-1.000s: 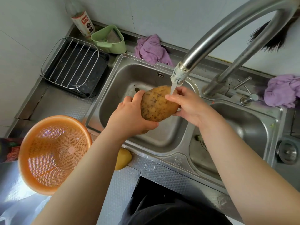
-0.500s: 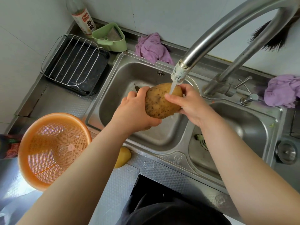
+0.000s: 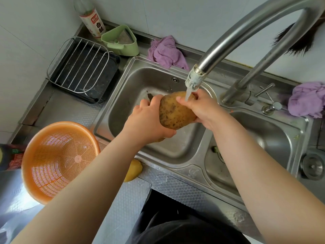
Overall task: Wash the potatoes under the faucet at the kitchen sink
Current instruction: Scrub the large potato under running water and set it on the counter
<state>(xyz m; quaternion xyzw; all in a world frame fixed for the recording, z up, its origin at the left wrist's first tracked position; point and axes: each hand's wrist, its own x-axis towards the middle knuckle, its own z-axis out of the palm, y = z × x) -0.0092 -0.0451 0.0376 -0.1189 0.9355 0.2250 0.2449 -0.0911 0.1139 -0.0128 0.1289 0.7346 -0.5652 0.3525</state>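
A large brown speckled potato [image 3: 175, 111] is held over the left basin of the steel sink [image 3: 123, 85]. My left hand [image 3: 149, 120] grips its near left side and my right hand [image 3: 202, 106] grips its far right end. The curved steel faucet [image 3: 228, 41] ends just above the potato, and a thin stream of water [image 3: 188, 93] falls onto its top by my right fingers. A second, yellow potato [image 3: 134, 170] lies on the counter at the sink's front edge, partly hidden by my left forearm.
An orange plastic colander [image 3: 58, 161] stands tilted on the counter at the left. Behind it sits a black tray with a wire rack [image 3: 80, 69], a green caddy [image 3: 121, 41] and a vinegar bottle [image 3: 92, 20]. Purple cloths [image 3: 165, 51] [image 3: 307, 99] lie along the back. The right basin [image 3: 263, 138] holds scraps.
Both hands have shifted the potato slightly up and right under the spout, and it has turned in my grip. The water keeps running onto it.
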